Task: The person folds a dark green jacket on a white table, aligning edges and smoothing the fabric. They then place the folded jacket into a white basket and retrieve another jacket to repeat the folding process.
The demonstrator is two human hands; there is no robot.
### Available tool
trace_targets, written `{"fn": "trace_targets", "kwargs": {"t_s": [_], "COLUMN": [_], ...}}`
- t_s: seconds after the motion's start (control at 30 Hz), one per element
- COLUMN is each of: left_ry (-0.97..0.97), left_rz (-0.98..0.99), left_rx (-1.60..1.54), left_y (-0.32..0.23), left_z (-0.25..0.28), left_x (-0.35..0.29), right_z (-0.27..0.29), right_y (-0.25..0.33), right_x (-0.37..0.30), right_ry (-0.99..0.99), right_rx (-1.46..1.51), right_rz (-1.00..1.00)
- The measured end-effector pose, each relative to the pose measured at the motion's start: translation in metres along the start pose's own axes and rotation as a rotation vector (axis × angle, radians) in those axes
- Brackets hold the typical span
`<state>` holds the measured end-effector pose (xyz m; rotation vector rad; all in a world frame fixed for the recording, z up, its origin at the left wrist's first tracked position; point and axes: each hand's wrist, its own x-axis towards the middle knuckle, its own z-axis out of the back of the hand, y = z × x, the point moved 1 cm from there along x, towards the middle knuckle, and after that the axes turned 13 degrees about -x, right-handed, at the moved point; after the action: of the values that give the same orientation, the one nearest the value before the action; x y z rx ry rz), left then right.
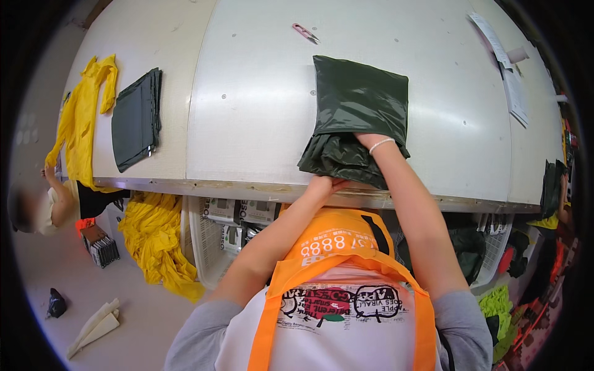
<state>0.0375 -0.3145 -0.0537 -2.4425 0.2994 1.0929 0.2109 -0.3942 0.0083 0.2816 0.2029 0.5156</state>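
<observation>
A shiny dark green pouch lies flat on the table in front of me, its mouth toward me. Bunched folds of dark green sheeting stick out of that mouth. My right hand reaches in under the pouch's upper layer; its fingers are hidden inside. At the table's front edge, my left hand is closed on the near edge of the folds, its fingers partly covered by them. Beyond the pouch lie pink-handled thread snips.
To the left lie a stack of dark flat pieces and a yellow garment, with another person's hand on the garment. Papers lie at the right. Below the table are a white basket of packages and yellow fabric.
</observation>
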Motion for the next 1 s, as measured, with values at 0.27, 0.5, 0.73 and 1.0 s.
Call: {"fn": "trace_targets", "kwargs": {"t_s": [0.27,0.5,0.73,1.0], "left_ry": [-0.010,0.163,0.044,0.442], "left_rz": [-0.001,-0.129,-0.154,-1.331], "left_rx": [0.011,0.014,0.444,1.950], "left_y": [-0.002,-0.042,-0.040,-0.079], "left_z": [-0.014,-0.049,-0.047,-0.177], "left_x": [-0.001,-0.037,-0.040,-0.135], "right_z": [-0.011,0.063,-0.028,0.010], "right_y": [0.014,-0.001,-0.014,-0.014], "right_x": [-0.001,-0.169,-0.152,-0.144], "right_ry": [0.076,-0.501,-0.212,-0.188], "right_rx": [-0.022,0.363,1.673,1.854], "right_rz": [-0.028,0.331,-0.511,-0.388]}}
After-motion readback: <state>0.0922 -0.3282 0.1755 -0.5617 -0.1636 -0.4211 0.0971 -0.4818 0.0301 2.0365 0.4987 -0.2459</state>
